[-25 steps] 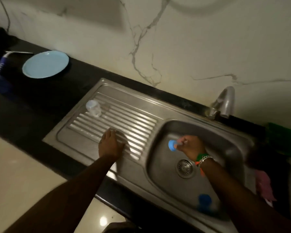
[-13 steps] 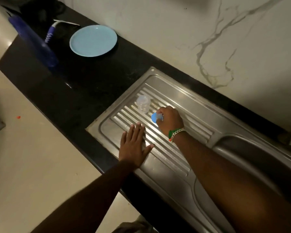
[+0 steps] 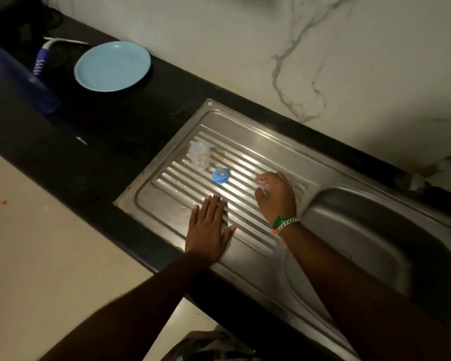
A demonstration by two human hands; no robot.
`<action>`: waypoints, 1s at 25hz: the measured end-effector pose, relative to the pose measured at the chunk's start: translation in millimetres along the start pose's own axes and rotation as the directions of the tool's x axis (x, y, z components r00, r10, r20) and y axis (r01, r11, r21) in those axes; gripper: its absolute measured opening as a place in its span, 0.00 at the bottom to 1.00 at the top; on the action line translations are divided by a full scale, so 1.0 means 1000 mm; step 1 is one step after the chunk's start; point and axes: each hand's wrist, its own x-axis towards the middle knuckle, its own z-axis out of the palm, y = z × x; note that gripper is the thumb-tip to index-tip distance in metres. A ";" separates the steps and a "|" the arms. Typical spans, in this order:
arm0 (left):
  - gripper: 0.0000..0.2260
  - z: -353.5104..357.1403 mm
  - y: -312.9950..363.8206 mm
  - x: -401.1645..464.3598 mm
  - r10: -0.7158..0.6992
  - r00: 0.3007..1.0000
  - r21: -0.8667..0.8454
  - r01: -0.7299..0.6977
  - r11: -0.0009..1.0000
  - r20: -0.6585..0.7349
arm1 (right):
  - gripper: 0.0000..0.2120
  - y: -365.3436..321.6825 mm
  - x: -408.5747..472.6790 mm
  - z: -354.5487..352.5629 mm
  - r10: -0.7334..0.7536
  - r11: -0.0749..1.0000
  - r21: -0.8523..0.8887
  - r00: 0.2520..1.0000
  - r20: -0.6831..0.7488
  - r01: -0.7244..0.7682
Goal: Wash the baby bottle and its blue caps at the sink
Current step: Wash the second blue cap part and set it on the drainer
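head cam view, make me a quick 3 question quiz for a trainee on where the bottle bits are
1. True or false: the blue cap lies on the ribbed drainboard.
2. What stands closest to the blue cap? A) the clear bottle B) the light blue plate C) the sink basin
3. Fill in: the left hand rests flat on the ______, while the right hand holds nothing.

Key: 1 true; 2 A; 3 drainboard

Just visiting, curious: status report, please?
Left hand flat on drainboard. Right hand empty. Blue cap beside bottle. Nothing blocking.
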 end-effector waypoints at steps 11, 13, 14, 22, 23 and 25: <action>0.42 0.063 0.181 -0.037 0.172 0.980 0.167 -0.187 0.968 0.101 | 0.23 0.231 -0.212 -0.197 0.733 0.658 -0.252 0.680 -0.001 -0.710; 0.43 0.065 0.187 -0.039 0.145 0.985 0.181 -0.160 0.970 0.094 | 0.27 0.250 -0.228 -0.203 0.778 0.622 -0.235 0.623 0.077 -0.747; 0.43 0.065 0.187 -0.039 0.145 0.984 0.195 -0.163 0.967 0.102 | 0.28 0.257 -0.232 -0.203 0.790 0.608 -0.250 0.604 0.103 -0.753; 0.41 0.065 0.188 -0.035 0.109 0.979 0.271 -0.154 0.950 0.173 | 0.15 0.273 -0.233 -0.176 0.804 0.592 -0.365 0.558 0.204 -0.719; 0.42 0.061 0.189 -0.036 0.106 0.977 0.272 -0.155 0.950 0.187 | 0.14 0.268 -0.231 -0.178 0.807 0.588 -0.347 0.558 0.193 -0.731; 0.43 0.053 0.198 -0.037 0.068 0.976 0.206 -0.112 0.972 0.206 | 0.13 0.251 -0.224 -0.184 0.784 0.620 -0.270 0.600 0.160 -0.737</action>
